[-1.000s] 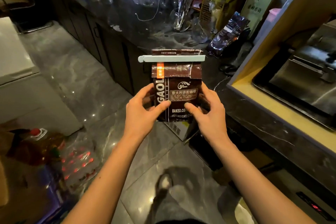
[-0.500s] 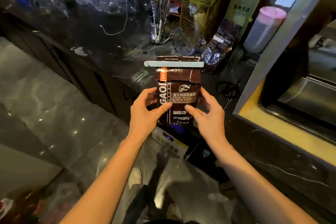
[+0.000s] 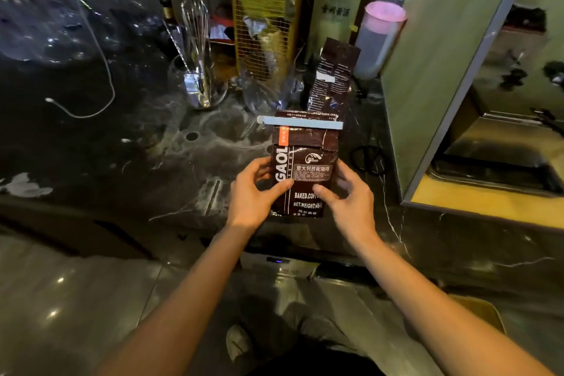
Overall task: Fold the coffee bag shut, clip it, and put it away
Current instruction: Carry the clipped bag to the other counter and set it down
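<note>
The dark brown coffee bag (image 3: 308, 162) stands upright over the near part of the dark marble counter (image 3: 122, 162), its top folded down. A pale blue clip (image 3: 300, 121) runs across the fold and sticks out on both sides. My left hand (image 3: 254, 192) grips the bag's left edge with the thumb on its front. My right hand (image 3: 348, 195) holds the right edge the same way. Whether the bag's bottom touches the counter is hard to tell.
Behind the bag leans a second dark coffee bag (image 3: 334, 76). Farther back are a whisk in a glass holder (image 3: 197, 49), a yellow box (image 3: 265, 15), a green carton (image 3: 335, 6) and a pink-lidded jar (image 3: 378, 40). Black scissors (image 3: 367, 159) lie right; a green-sided shelf unit (image 3: 442, 55) stands there.
I have stepped up to the counter, carrying the clipped bag forward from over the floor to above the counter's near part. Both hands keep the same hold.
</note>
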